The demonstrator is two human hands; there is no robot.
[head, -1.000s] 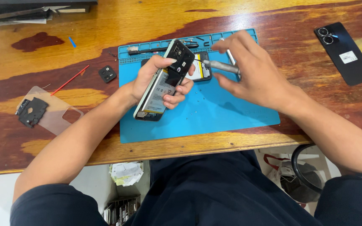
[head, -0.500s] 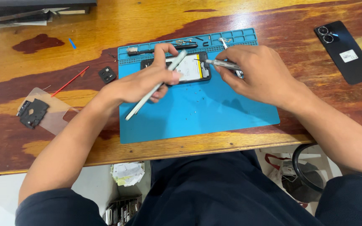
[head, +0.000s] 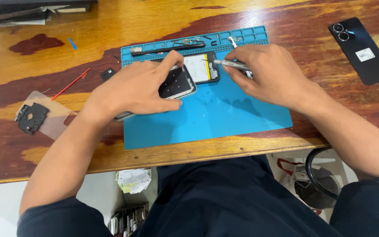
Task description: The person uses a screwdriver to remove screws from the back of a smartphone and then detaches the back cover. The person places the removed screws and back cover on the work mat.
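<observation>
Phone repair bench: blue work mat (head: 224,118)

Bare blue mat (head: 224,118) lies open before both hands; tools (head: 167,49) crowd its far edge.

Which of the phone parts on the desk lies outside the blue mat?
The black back cover with two camera rings, alone on bare wood at the far right; the others lie on the blue mat by the hands.

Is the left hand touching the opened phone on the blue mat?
Touching. The head view shows the left hand laid over the opened phone, fingers wrapped round its upper edge, thumb along its lower edge, on the blue mat.
</observation>
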